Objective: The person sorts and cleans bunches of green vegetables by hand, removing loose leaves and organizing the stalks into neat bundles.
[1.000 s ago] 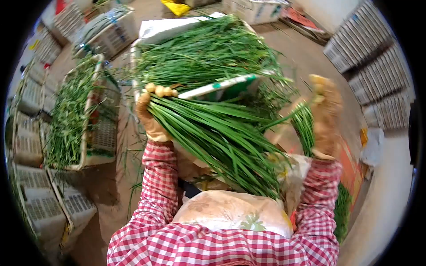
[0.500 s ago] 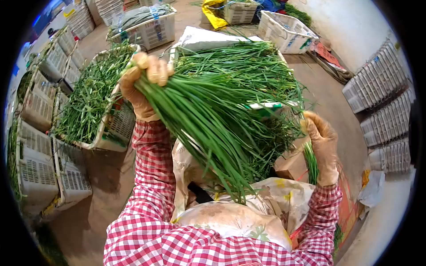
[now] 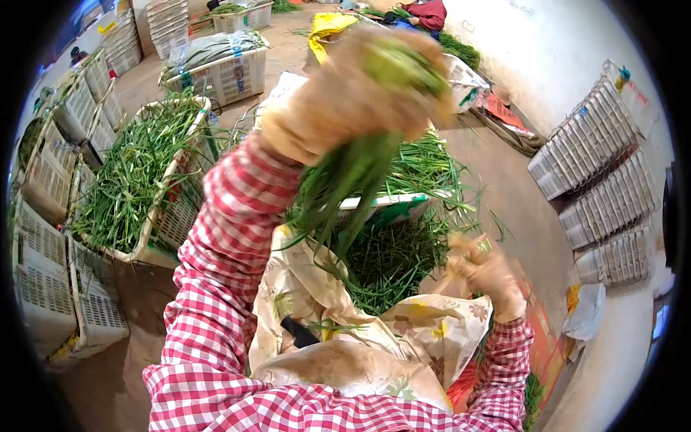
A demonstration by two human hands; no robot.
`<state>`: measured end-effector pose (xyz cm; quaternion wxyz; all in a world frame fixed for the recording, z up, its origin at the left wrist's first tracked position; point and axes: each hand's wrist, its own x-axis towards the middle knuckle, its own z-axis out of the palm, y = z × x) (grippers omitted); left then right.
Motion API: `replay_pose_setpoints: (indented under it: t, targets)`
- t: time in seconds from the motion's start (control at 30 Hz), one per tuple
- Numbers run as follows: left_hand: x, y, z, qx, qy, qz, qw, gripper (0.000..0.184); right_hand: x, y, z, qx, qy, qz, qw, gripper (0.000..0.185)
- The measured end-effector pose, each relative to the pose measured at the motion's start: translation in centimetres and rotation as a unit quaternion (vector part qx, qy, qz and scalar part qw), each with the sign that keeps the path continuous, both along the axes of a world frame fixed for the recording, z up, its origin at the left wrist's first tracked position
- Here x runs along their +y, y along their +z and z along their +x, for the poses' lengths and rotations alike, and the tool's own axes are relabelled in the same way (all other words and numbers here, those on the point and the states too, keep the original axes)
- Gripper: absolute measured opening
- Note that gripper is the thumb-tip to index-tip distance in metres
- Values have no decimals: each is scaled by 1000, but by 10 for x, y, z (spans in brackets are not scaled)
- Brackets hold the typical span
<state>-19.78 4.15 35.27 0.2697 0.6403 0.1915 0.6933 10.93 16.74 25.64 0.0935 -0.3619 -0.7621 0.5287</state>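
My left hand (image 3: 353, 97), in a thin tan glove, is raised high and close to the camera, blurred by motion. It is closed around a bunch of green chives (image 3: 353, 183). The pale stem ends stick out above the fist and the leaves hang down below it. Lower right, my right hand (image 3: 489, 277), gloved too, is smeared by movement beside the heap of loose chives (image 3: 396, 259); its fingers cannot be made out. Beyond the heap a white crate (image 3: 389, 204) holds more chives, partly hidden by my left arm.
A crate full of chives (image 3: 137, 173) stands at left, next to stacked white crates (image 3: 43, 273). Nested crates (image 3: 590, 137) lean by the right wall. Farther back are a covered crate (image 3: 223, 72), a yellow bag (image 3: 327, 30) and a person in dark red (image 3: 428, 14).
My left hand has risen and swung right, and its chives now hang downward instead of fanning out to the right. My right hand has shifted slightly down and left.
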Motion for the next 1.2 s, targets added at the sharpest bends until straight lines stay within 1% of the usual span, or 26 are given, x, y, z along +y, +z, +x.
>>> replay_pose_setpoints:
  t: [0.03, 0.07, 0.1, 0.13, 0.17, 0.23, 0.27, 0.3, 0.4, 0.5, 0.57, 0.6, 0.63, 0.67, 0.7, 0.73, 0.8, 0.83, 0.87, 0.97, 1.0, 1.07, 1.1, 1.13, 1.17, 1.2]
  targets:
    - [12, -4, 20, -15, -22, -31, 999, 22, -15, 31, -19, 135, 36, -34, 990, 82]
    - [28, -20, 33, 156, 24, -12, 987, 29, -30, 32, -44, 327, 37, 197, 923, 88]
    - [49, -40, 49, 320, 73, 12, 944, 36, -36, 28, -52, 333, 38, 255, 907, 86]
    - [61, -59, 70, 386, 79, 5, 919, 34, -36, 15, -50, 289, 29, 248, 924, 85]
    - [72, -77, 94, 437, 76, -6, 896, 32, -33, -6, -46, 233, 12, 221, 947, 83]
    - [88, -111, 140, 519, 72, -8, 852, 28, -26, -58, -28, 130, -25, 132, 982, 80]
    - [92, -122, 158, 543, 73, -1, 836, 26, -23, -88, -15, 86, -46, 86, 992, 78]
    - [97, -130, 176, 564, 79, 9, 822, 24, -22, -107, -5, 65, -62, 55, 994, 77]
    - [105, -144, 216, 601, 92, 40, 793, 19, -28, -153, 15, 35, -97, -9, 995, 72]
    - [112, -153, 243, 619, 108, 68, 775, 13, -31, -173, 20, 41, -118, -25, 992, 67]
    - [119, -167, 259, 610, 125, 78, 779, 10, -29, -180, 20, 47, -130, -25, 990, 64]
    - [124, -177, 267, 580, 127, 66, 802, 8, -29, -184, 21, 49, -133, -24, 990, 63]
    - [124, -208, 283, 380, 32, -13, 924, 8, -27, -186, 22, 52, -139, -24, 989, 61]
    - [116, -210, 290, 147, -79, -40, 985, 8, -24, -187, 22, 56, -143, -24, 988, 60]
    - [120, -211, 288, 350, -14, -46, 935, 8, -21, -190, 23, 57, -148, -22, 987, 58]
    - [114, -183, 276, 541, 39, -7, 840, 9, -19, -194, 23, 57, -152, -21, 986, 57]
    - [107, -161, 279, 642, 50, 42, 764, 13, -12, -198, 25, 58, -161, -16, 985, 54]
    - [106, -181, 281, 625, 76, 52, 775, 14, -7, -199, 27, 57, -168, -10, 984, 52]
    - [102, -190, 280, 629, 80, 50, 772, 14, 0, -199, 29, 54, -177, -2, 983, 51]
    - [85, -222, 262, 693, 6, 20, 720, 6, 26, -190, 29, 55, -224, 40, 972, 47]
    - [84, -248, 256, 673, 14, 84, 735, 11, 36, -181, 27, 69, -245, 73, 964, 46]
    - [76, -273, 256, 641, 52, 26, 766, 18, 55, -145, 21, 156, -268, 181, 933, 43]
    - [67, -250, 249, 698, -10, -1, 716, 21, 67, -129, 13, 247, -239, 331, 878, 33]
    - [58, -224, 242, 748, -73, -29, 659, 24, 60, -89, 8, 241, -243, 258, 904, 24]
    - [52, -236, 241, 736, -59, -45, 673, 24, 54, -55, 2, 236, -211, 266, 910, 21]
    - [46, -247, 241, 723, -46, -61, 687, 23, 43, -28, -10, 277, -164, 295, 900, 23]
